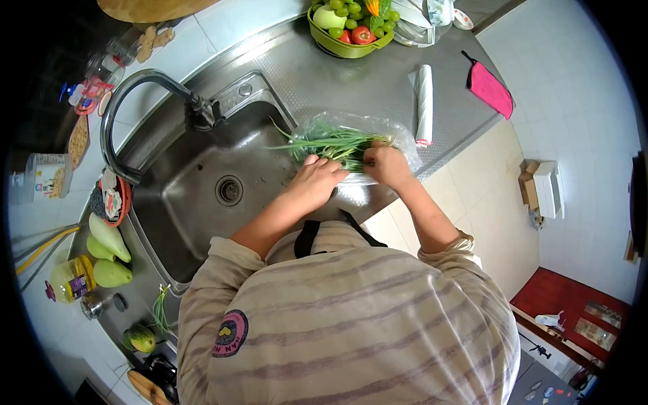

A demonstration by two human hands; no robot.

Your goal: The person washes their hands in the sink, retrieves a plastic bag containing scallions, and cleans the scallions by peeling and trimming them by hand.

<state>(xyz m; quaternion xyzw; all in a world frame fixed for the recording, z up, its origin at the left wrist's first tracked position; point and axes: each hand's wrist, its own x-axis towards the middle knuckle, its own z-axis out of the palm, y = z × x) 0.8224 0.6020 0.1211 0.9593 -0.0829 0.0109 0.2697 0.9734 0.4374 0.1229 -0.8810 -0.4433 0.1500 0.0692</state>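
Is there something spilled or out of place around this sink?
Small dark scraps lie loose in the sink near the drain, which looks untidy. Some tips of the green stalks also stick out past the clear plastic, over the sink. Nothing appears broken.

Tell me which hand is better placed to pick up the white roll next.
Probably the right hand: it is nearer the white roll, while the left hand is closer to the sink. Both are at the greens.
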